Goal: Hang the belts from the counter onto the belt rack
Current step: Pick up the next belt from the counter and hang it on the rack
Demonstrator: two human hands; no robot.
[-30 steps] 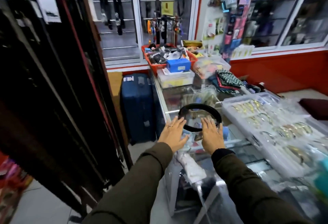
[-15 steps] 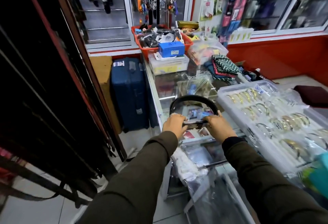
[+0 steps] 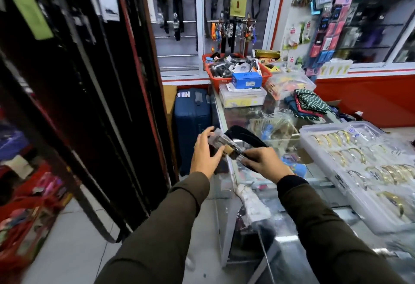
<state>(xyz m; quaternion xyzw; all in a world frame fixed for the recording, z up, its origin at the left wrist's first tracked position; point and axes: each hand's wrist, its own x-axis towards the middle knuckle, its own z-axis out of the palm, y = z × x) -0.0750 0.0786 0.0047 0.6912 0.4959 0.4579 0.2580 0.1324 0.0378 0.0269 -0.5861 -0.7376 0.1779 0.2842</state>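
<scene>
A coiled black belt [image 3: 243,136] with a plastic-wrapped buckle is lifted off the glass counter [image 3: 238,117], over its left edge. My right hand [image 3: 263,162] is shut on the belt's near part beside the buckle. My left hand [image 3: 205,153] holds the wrapped buckle end with its fingertips, the fingers partly spread. The belt rack [image 3: 89,81] stands at the left, hung with several long dark belts reaching almost to the floor.
A clear tray of gold bangles [image 3: 363,171] lies on the counter at right. Behind are a red basket [image 3: 235,68], a blue box [image 3: 246,80] on a clear box, and folded cloths [image 3: 311,104]. A blue suitcase [image 3: 193,126] stands beside the counter.
Both hands closed on the belt lying on the counter, then lifted it and carried it left toward the rack. The view has turned left, showing more of the rack.
</scene>
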